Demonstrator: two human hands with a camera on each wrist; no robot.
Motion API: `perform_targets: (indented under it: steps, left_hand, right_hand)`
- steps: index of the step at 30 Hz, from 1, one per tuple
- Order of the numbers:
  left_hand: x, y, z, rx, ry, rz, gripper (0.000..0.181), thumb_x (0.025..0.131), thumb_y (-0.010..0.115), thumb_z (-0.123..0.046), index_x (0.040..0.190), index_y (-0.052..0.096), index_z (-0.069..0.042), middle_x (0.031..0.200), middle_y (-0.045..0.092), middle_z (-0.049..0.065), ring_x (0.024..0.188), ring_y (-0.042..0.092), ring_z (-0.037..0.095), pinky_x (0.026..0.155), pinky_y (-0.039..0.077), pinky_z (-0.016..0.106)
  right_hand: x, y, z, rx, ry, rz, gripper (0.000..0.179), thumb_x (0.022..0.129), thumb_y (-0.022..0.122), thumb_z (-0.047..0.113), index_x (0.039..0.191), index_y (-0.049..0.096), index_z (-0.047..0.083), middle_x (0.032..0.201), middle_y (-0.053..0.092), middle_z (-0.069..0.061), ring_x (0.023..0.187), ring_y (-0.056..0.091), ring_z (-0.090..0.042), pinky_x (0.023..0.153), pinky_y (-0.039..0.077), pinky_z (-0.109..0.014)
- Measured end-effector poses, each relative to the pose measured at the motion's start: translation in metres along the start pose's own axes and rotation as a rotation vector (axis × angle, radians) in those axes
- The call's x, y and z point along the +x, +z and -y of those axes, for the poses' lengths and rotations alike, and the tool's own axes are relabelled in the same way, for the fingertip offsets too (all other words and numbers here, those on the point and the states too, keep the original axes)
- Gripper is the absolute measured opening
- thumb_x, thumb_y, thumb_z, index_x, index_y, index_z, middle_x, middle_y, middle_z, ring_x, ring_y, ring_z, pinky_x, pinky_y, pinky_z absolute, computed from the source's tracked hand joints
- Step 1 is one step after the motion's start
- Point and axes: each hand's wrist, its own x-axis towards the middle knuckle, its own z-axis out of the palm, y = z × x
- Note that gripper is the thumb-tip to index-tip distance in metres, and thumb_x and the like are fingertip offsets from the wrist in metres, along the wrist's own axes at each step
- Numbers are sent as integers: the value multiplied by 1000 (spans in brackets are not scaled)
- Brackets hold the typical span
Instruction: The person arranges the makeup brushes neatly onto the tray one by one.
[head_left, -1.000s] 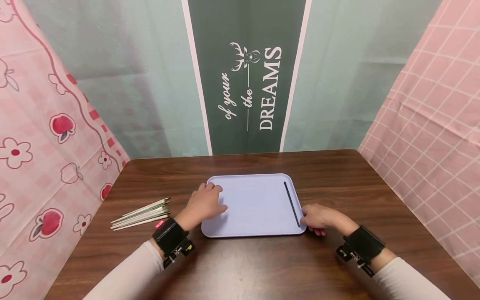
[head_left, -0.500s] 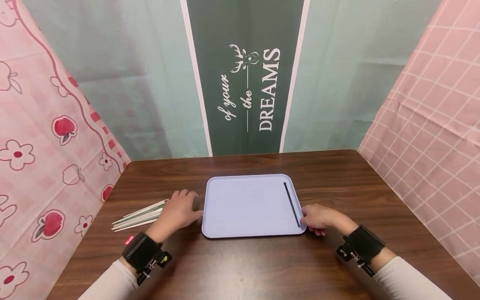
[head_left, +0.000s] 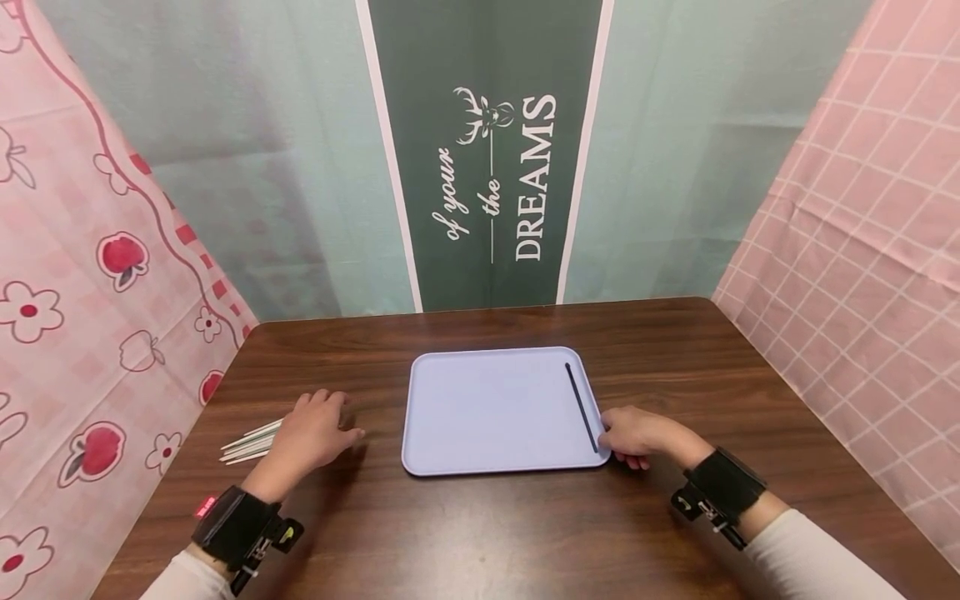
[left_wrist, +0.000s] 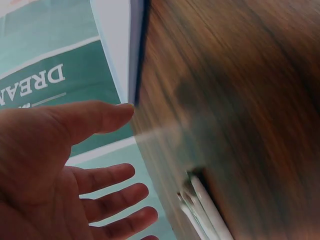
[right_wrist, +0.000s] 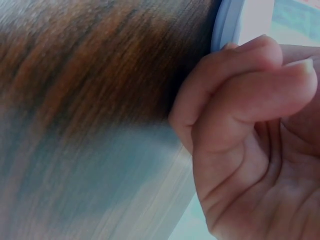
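Observation:
A pale lavender tray (head_left: 498, 410) lies flat on the wooden table, with one thin dark stick (head_left: 582, 407) along its right side. My right hand (head_left: 633, 433) grips the tray's right rim near the front corner, its fingers curled there in the right wrist view. Left of the tray, my left hand (head_left: 311, 429) hovers over the table with fingers spread and nothing held. Partly hidden beneath it is a bundle of thin white and green sticks (head_left: 251, 443). Their ends (left_wrist: 202, 205) show below the left fingers in the left wrist view.
The dark wooden table (head_left: 495, 542) runs up to a teal and green printed curtain (head_left: 495, 167) at the back. Pink patterned cloths hang on the left (head_left: 90, 333) and the right (head_left: 847, 233). Black camera straps (head_left: 236, 525) circle both wrists.
My left hand has moved left, from over the tray's left edge to beside and over the stick bundle. My right hand stays at the tray's rim, and the dark stick has not moved.

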Motion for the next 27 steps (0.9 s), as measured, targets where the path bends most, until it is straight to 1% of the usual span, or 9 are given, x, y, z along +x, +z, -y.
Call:
perform_targets:
  steps: [4,12,14,18,22,24,27]
  left_hand:
    - [-6,-1,13,-16,4,2,61,89,76,-31,132,57,7,125,57,30,118,50,50,95,43,64]
    - [-12,-5,33,-19,-11,-2,67,88,76,-32,133,53,11,130,52,37,122,44,56,99,39,67]
    - [-14,-6,37,-26,-21,-2,67,87,77,-31,133,53,11,130,51,37,124,43,57,101,38,68]
    - [-17,-7,44,-34,-46,-6,68,86,78,-32,133,53,10,131,51,37,125,41,58,99,37,69]
    - [-20,-7,48,-35,-66,5,71,86,79,-34,134,52,10,134,48,38,125,40,59,99,37,70]
    - [-22,-7,50,-33,-72,10,68,86,79,-34,131,54,10,132,50,37,123,42,58,98,39,69]
    - [-23,-6,53,-26,-78,18,58,86,79,-33,122,59,8,121,56,32,116,48,54,94,42,66]
  right_hand:
    - [1,0,1,6,3,6,9,86,54,4,77,51,7,59,57,-5,41,51,-11,38,44,-24]
    - [0,-1,3,23,10,11,9,85,53,3,77,51,6,59,56,-5,40,50,-11,39,44,-24]
    - [-1,-2,3,21,8,13,9,85,53,4,77,51,6,59,56,-5,41,50,-11,39,44,-24]
    - [-1,-3,4,20,4,18,9,86,54,4,78,51,6,59,55,-4,41,50,-11,39,44,-24]
    - [-1,-3,3,23,-1,24,10,86,53,4,77,51,7,59,55,-3,42,50,-11,40,44,-24]
    - [-1,-3,3,24,-9,25,10,86,53,4,77,51,7,58,55,-3,41,50,-11,39,44,-24]
    - [-2,-2,3,31,-11,23,10,86,53,4,76,51,7,58,55,-3,41,49,-10,39,44,-24]
